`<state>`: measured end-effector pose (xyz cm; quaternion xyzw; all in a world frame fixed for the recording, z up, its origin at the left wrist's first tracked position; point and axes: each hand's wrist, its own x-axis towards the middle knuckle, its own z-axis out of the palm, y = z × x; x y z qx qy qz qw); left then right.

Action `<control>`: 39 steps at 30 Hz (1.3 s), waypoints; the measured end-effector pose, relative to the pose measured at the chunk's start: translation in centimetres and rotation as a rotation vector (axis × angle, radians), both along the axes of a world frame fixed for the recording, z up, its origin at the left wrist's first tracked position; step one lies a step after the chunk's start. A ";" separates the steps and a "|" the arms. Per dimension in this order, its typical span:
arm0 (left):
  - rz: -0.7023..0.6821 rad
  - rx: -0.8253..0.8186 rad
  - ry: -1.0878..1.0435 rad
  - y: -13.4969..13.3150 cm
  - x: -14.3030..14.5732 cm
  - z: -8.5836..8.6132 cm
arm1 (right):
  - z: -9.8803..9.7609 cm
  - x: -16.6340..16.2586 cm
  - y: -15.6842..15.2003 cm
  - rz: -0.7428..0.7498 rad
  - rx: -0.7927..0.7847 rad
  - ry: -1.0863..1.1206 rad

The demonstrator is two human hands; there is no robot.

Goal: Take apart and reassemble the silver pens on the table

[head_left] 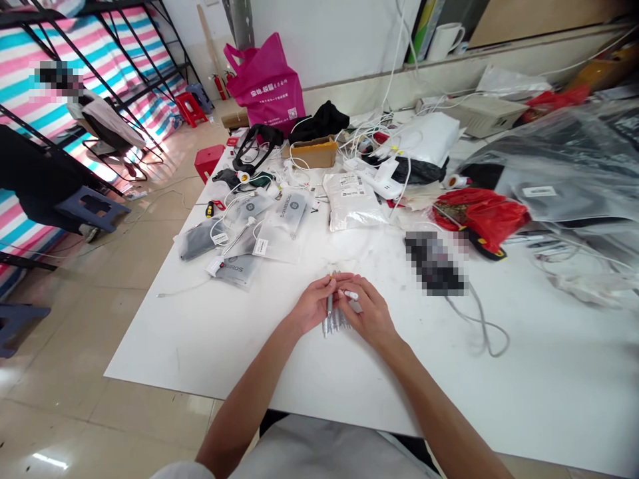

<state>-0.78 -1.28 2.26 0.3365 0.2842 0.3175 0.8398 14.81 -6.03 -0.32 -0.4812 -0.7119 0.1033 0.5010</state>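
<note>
A long white table (pixel 200 346) fills the frame, with a striped pink-and-teal tarpaulin (pixel 134 80) on metal bunk frames at upper left and a large crumpled plastic sheet (pixel 544 166) at right. Near the top edge stands a magenta tote bag (pixel 264 80) printed with Chinese characters and a QR code; a white mug (pixel 444 41) sits on a ledge beyond it.

Left of centre lie four printed pouches (pixel 287 223), one showing the letters "ROS"; the full brand is too small to read. Further back lie one labelled white packet (pixel 352 203), one cardboard box (pixel 312 152) and one red plastic bag (pixel 479 216). Right of the hands, a pixelated patch (pixel 434 263) hides a dark object, with a grey cable (pixel 484 329) trailing from it.

At the table's near edge, the left hand (pixel 314 305) is curled closed around one slim silver stick (pixel 329 306). The right hand (pixel 369 313) arches over, nearly closed, pinching a small white piece (pixel 351 294). Beneath both hands lies a bundle of similar silver sticks (pixel 333 324), at least four, though the exact count is hidden.
</note>
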 end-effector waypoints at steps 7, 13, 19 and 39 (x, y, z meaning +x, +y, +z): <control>-0.010 0.009 0.008 0.1 0.0 -0.5 | -0.4 0.2 0.2 -0.063 0.014 -0.190; -0.015 0.001 0.011 0.2 -0.2 -0.4 | -0.4 0.2 0.1 -0.041 0.036 -0.159; -0.039 0.004 -0.004 0.2 -0.3 -0.4 | -0.1 0.2 -0.1 -0.039 0.034 -0.127; 0.033 0.241 0.047 1.1 -2.1 0.9 | 0.3 -0.4 -0.1 -0.097 -0.304 0.243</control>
